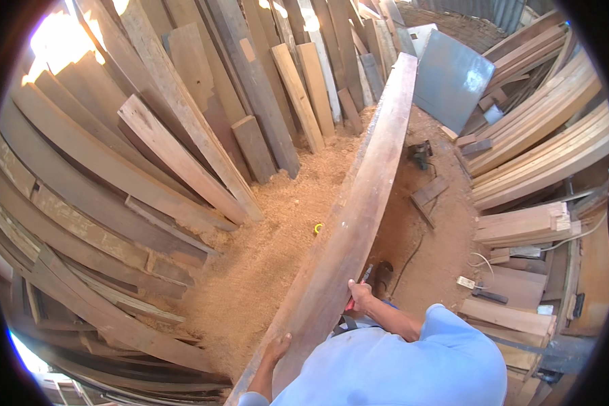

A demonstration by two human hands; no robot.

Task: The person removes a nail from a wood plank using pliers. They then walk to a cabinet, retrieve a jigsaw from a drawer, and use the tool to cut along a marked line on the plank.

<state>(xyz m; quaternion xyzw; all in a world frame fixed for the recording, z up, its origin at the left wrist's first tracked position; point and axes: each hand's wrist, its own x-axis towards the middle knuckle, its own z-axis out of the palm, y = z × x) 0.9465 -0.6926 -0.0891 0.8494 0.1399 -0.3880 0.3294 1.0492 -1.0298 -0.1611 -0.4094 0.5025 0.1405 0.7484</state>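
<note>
A long, wide wooden plank (pixel 358 189) runs from my body up toward the far stack, held off the sawdust floor. My left hand (pixel 277 346) grips its left edge near the lower end. My right hand (pixel 358 295) clasps its right edge a little farther up, with a thin red pencil-like thing (pixel 365 276) between the fingers. My light blue sleeve and shirt (pixel 413 365) fill the lower middle of the view.
Many planks (pixel 149 155) lean in rows at the left and back. Stacked boards (pixel 541 155) lie at the right beside a grey metal sheet (pixel 450 78). A power tool (pixel 419 154) with a cable, a small yellow object (pixel 318 229) and offcuts lie on sawdust (pixel 277 230).
</note>
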